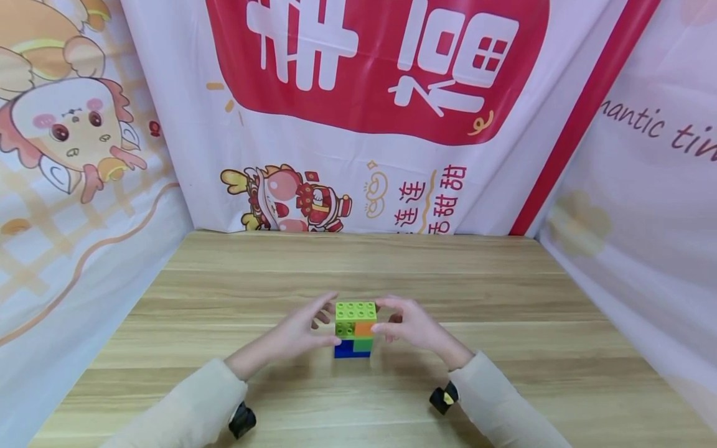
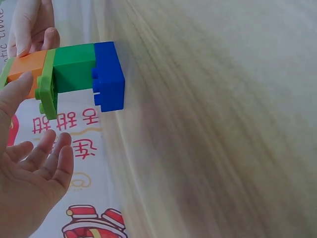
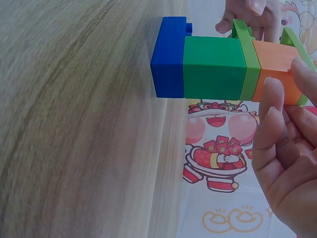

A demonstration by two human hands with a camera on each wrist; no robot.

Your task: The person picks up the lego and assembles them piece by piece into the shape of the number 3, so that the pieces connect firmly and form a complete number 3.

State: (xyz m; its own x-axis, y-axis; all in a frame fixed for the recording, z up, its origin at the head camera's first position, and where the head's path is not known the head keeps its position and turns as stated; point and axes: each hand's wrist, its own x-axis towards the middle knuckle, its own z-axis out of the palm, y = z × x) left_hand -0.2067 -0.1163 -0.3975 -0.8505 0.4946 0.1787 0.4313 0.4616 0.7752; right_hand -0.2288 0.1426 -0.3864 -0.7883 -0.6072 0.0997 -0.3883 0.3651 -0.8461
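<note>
Nearest to us, two cream sleeves come in from the lower edge, each with a small black wrist camera strapped below it. Our left hand (image 1: 294, 333) reaches in from the left with its fingers relaxed and spread; the thumb tip touches the block stack (image 1: 355, 329) low on its left side, while the other fingers hover just beside the top. In the left wrist view the palm is open and the fingers (image 2: 47, 158) lie loose, holding nothing. Our right hand (image 1: 413, 326) comes in from the right — its fingertips pinch the upper part of the stack, around the orange brick (image 1: 365, 328) and the lime top plate (image 1: 355, 310). The right wrist view shows a finger (image 3: 272, 116) laid against the orange brick.

The stack stands upright on the wooden table (image 1: 504, 298), roughly at the middle of it, between the two hands. From the bottom up we see a blue brick (image 1: 351, 351), a green brick (image 1: 363, 343), a thin lime layer, the orange brick, then the studded lime plate.

Beyond the table hangs a white backdrop with a red banner (image 1: 375, 62) bearing large white characters — cartoon figures sit lower down and on the left wall.
</note>
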